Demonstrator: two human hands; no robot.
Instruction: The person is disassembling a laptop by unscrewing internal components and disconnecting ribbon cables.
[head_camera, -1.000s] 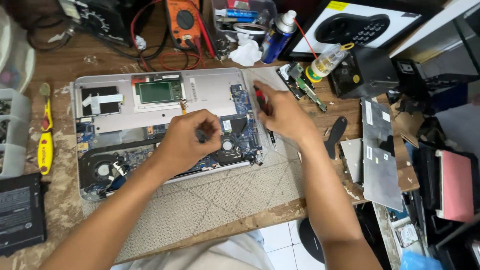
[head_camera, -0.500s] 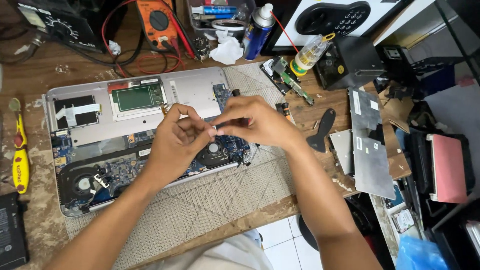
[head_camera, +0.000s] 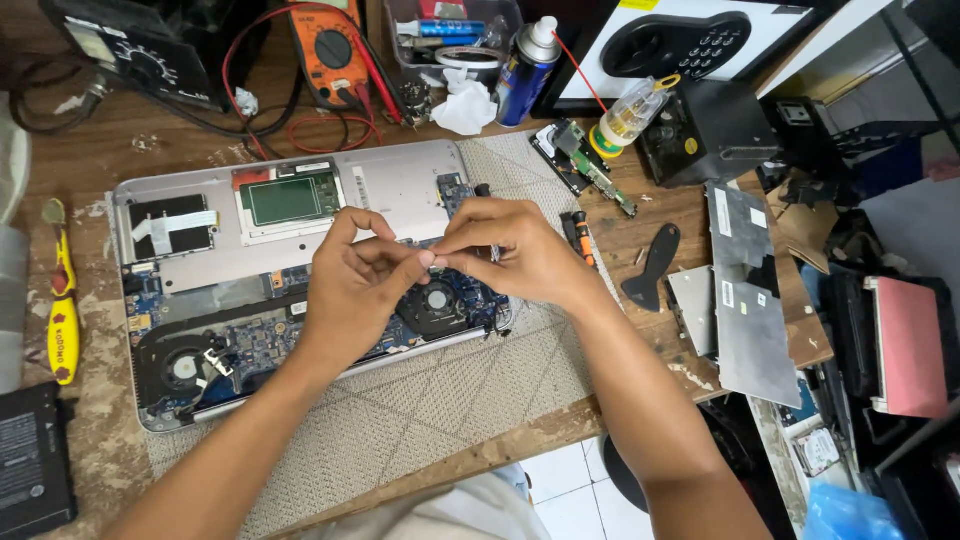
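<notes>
An opened silver laptop (head_camera: 400, 185) lies bottom-up on a woven mat (head_camera: 450, 400), with its blue board and two black fans (head_camera: 437, 300) exposed. My left hand (head_camera: 350, 290) and my right hand (head_camera: 510, 250) meet above the board near the right fan. Their fingertips are pinched together on a tiny part too small to identify. A red and black screwdriver (head_camera: 578, 237) lies on the mat just right of my right hand.
A yellow-handled tool (head_camera: 62, 310) lies left of the laptop. An orange multimeter (head_camera: 335, 50) with red leads, a spray can (head_camera: 527, 60) and a small bottle (head_camera: 630, 115) stand behind it. A black pry tool (head_camera: 652, 268) and grey metal plates (head_camera: 745, 290) lie at the right.
My right hand has let go of the screwdriver, which now lies on the mat. Both hands have come together over the board, fingertips pinched.
</notes>
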